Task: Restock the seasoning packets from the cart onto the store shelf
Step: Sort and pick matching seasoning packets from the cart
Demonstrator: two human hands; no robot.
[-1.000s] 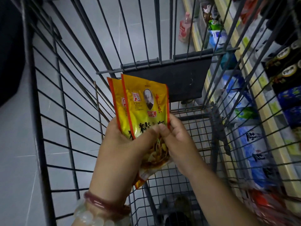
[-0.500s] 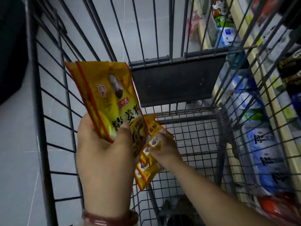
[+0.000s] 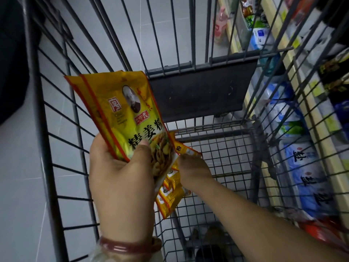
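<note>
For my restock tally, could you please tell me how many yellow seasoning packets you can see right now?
At least 5: two overlapped in the left hand, front packet and back packet; about three in a fanned stack under the right hand. More may be hidden.

One head-worn wide-angle camera is looking steeply down into the cart (image 3: 188, 148) from close above. The hands and packets are sitting near the lens, low centre. Grey floor (image 3: 18, 167) is showing at nine o'clock, and the shelf (image 3: 321, 114) is running along three o'clock, bending with the lens.
</note>
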